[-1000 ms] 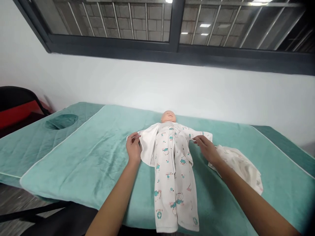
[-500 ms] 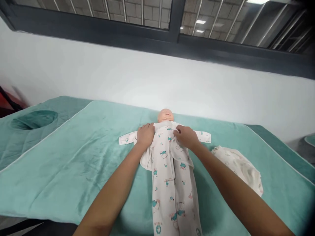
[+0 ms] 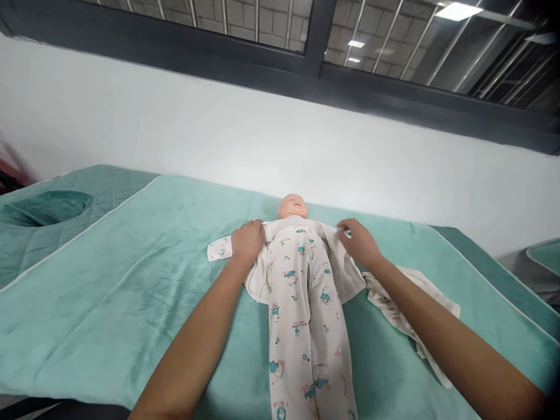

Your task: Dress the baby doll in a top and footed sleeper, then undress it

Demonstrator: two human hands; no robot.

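Beyond the grip stands a white wall; higher up, a dark-framed window shows bars and a bright light. Beneath the grip spreads a green-covered bed.

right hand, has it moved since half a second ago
Yes, to the right: the right hand was almost below the window's dark upright post; now it is clearly farther right of it.

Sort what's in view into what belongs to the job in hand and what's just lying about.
In the job:
doll, face up
white top, left hand over one sleeve, right hand by the opposite side
patterned trousers
teal-covered bed, under the doll

Apparently not:
crumpled cloth, held by neither hand
barred window, background
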